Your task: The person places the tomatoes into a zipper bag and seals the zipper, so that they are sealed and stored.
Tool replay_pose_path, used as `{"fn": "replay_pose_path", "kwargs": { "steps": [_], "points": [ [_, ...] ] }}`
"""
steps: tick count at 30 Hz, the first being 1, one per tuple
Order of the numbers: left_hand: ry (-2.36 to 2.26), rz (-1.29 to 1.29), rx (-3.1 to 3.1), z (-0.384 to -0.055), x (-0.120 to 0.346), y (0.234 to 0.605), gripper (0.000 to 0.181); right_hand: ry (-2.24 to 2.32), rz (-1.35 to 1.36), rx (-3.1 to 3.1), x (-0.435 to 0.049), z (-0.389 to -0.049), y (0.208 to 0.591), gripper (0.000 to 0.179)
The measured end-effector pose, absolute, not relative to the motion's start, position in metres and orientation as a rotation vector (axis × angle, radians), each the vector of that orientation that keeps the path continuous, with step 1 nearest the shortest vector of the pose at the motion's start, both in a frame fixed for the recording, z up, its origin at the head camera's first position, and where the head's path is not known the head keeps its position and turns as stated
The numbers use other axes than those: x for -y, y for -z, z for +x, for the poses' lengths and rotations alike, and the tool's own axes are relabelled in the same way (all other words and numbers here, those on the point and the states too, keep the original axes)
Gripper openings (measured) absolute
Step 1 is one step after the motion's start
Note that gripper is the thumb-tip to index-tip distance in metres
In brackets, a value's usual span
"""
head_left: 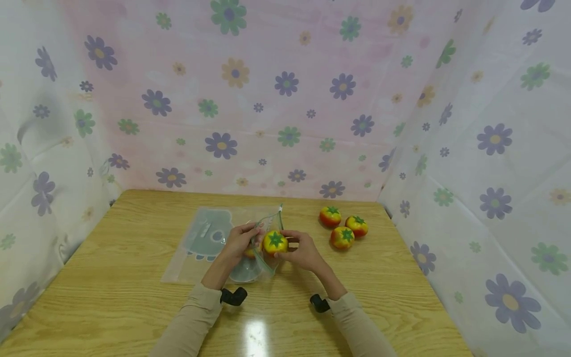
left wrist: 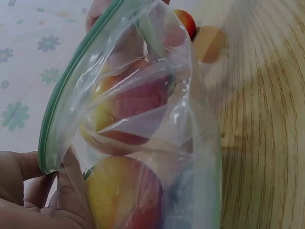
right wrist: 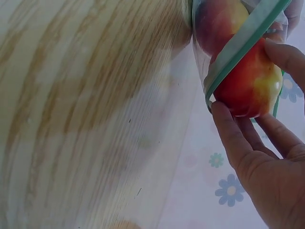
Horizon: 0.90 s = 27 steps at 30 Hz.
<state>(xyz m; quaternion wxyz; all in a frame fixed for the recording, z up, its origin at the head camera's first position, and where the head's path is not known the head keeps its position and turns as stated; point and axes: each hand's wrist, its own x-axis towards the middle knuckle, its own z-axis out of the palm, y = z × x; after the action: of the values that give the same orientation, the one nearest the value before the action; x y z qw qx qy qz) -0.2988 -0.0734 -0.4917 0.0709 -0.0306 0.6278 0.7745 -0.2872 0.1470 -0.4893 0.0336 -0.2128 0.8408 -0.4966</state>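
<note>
My left hand (head_left: pixel 241 243) pinches the rim of a clear zip bag (left wrist: pixel 62 90) with a green zip strip, spreading its mouth. At that mouth my right hand (head_left: pixel 305 250) holds a red-and-yellow toy tomato (head_left: pixel 275 243) with a green leafy top, thumb on one side and fingers on the other. In the right wrist view, the held toy tomato (right wrist: pixel 250 81) sits partly behind the green strip. Another toy tomato (left wrist: pixel 124 193) shows through the plastic, lower in the bag near the left fingers.
Several toy tomatoes (head_left: pixel 342 238) stand grouped on the wooden table (head_left: pixel 379 297) to the right. A flat translucent bag (head_left: pixel 178 267) with a grey-green printed figure lies under and left of the left hand. Flowered cloth (head_left: pixel 285 104) walls the back and sides.
</note>
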Motion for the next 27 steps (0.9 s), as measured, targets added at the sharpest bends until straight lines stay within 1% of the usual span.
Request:
{"fn": "replay_pose_path", "kwargs": {
  "steps": [12, 22, 27],
  "points": [
    [-2.414, -0.045, -1.794, -0.297, 0.076, 0.486, 0.035, 1.558, -0.706, -2.496, -0.145, -0.288, 0.489, 0.061],
    [-2.434, -0.092, -1.806, -0.297, 0.071, 0.485, 0.032, 1.571, -0.705, -2.527, -0.138, -0.288, 0.489, 0.058],
    [-2.435, -0.072, -1.809, -0.296, 0.071, 0.485, 0.033, 1.534, -0.713, -2.54, -0.134, -0.288, 0.489, 0.058]
  ]
}}
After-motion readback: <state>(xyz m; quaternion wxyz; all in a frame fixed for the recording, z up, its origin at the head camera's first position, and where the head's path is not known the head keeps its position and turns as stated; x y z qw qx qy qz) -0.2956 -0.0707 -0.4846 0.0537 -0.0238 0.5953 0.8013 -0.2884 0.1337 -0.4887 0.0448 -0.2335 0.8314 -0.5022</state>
